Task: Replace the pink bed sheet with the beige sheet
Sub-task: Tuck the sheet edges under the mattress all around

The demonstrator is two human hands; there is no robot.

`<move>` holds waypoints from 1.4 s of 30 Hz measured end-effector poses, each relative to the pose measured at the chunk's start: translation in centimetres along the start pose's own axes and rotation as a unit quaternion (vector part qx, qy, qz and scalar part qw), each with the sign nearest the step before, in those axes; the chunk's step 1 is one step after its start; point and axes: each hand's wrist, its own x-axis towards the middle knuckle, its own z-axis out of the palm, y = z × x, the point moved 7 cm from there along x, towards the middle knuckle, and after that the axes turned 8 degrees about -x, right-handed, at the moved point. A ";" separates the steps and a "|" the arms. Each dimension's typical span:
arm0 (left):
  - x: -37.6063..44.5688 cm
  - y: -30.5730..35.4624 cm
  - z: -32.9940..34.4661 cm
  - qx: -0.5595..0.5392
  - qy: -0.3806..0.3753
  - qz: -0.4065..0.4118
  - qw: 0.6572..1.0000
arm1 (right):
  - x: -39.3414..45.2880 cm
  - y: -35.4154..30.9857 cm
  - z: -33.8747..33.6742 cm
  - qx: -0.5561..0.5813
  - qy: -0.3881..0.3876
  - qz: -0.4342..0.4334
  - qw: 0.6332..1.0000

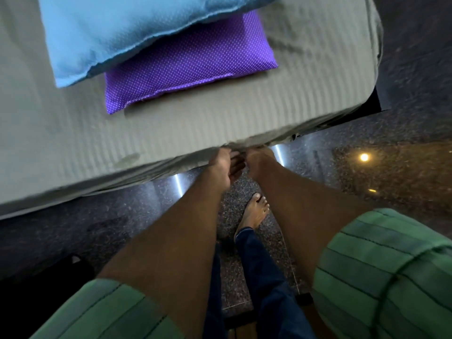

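Observation:
The beige sheet (pixel 220 118) covers the mattress, ribbed and mostly flat, with wrinkles toward the far right corner. Both my hands reach to its near edge, side by side. My left hand (pixel 221 165) and my right hand (pixel 259 160) each grip the hem of the sheet where it hangs over the mattress side; the fingertips are hidden under the fabric fold. No pink sheet is in view.
A blue pillow (pixel 122 30) lies on a purple dotted pillow (pixel 186 64) on the bed. My bare feet (pixel 255 211) stand on the dark speckled floor (pixel 367 179) close to the bed. A dark bed-frame corner (pixel 371 104) shows at right.

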 end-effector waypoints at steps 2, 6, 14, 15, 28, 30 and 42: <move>-2.1 0.8 0.4 0.042 0.001 0.020 0.999 | -1.5 -0.5 -1.2 -0.095 0.036 0.007 0.995; -8.2 3.7 -0.2 0.054 0.034 0.058 0.996 | -9.0 -4.6 -1.9 -0.262 0.061 -0.067 0.961; -15.2 9.5 -6.5 0.027 0.082 0.102 0.991 | -20.1 -10.3 4.3 -0.330 0.015 -0.138 0.934; -16.3 10.6 -8.2 0.021 0.084 0.114 0.990 | -21.6 -11.0 5.9 -0.341 0.006 -0.144 0.929; -31.0 18.8 -38.4 0.020 0.217 0.323 0.921 | -42.7 -16.5 29.2 -0.452 -0.087 -0.288 0.840; -32.2 20.0 -42.9 0.003 0.245 0.331 0.911 | -45.4 -17.0 33.2 -0.457 -0.106 -0.314 0.826; -36.1 31.7 -59.6 0.026 0.350 0.343 0.871 | -52.9 -22.5 56.1 -0.532 -0.192 -0.395 0.724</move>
